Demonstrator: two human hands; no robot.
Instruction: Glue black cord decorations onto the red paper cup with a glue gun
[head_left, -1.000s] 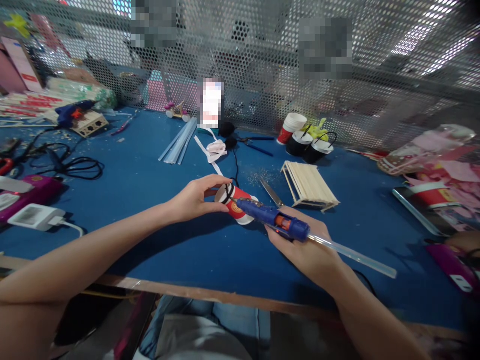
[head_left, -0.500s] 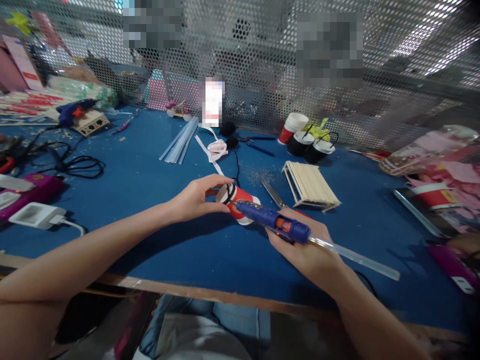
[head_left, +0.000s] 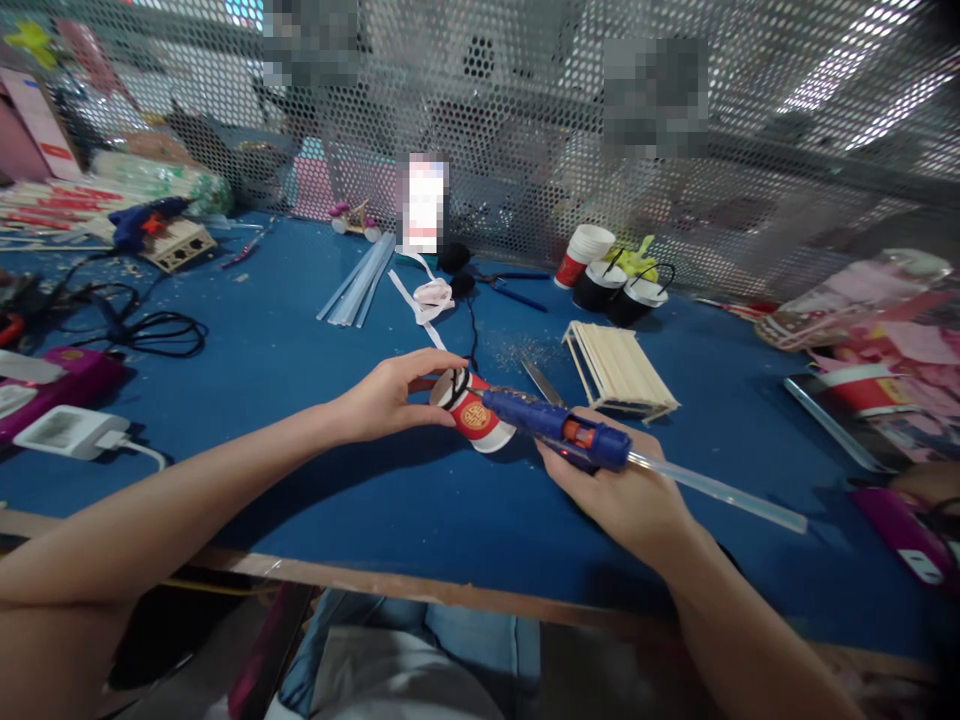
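Note:
A red and white paper cup (head_left: pixel 476 415) lies on its side on the blue table (head_left: pixel 300 470), with a black loop at its mouth. My left hand (head_left: pixel 390 398) is closed on the cup's rim end and steadies it. My right hand (head_left: pixel 622 490) grips a blue glue gun (head_left: pixel 559 428) with an orange trigger part. A clear glue stick (head_left: pixel 720 492) sticks out of the gun's back toward the right. The gun's nozzle points at the upper side of the cup, near the black loop.
Scissors (head_left: pixel 541 382) and a rack of wooden sticks (head_left: pixel 619 368) lie just behind the cup. Several cups (head_left: pixel 611 280) stand at the back, glue sticks (head_left: pixel 358 282) and white ribbon (head_left: pixel 431 297) further left. Cables (head_left: pixel 142 330), a white adapter (head_left: pixel 67 432) and a second glue gun (head_left: pixel 146 222) occupy the left. A perforated metal screen (head_left: pixel 525 150) closes off the far edge.
My right hand has shifted the glue gun slightly up and to the right, with its nozzle higher on the cup. The left hand and the cup have stayed put.

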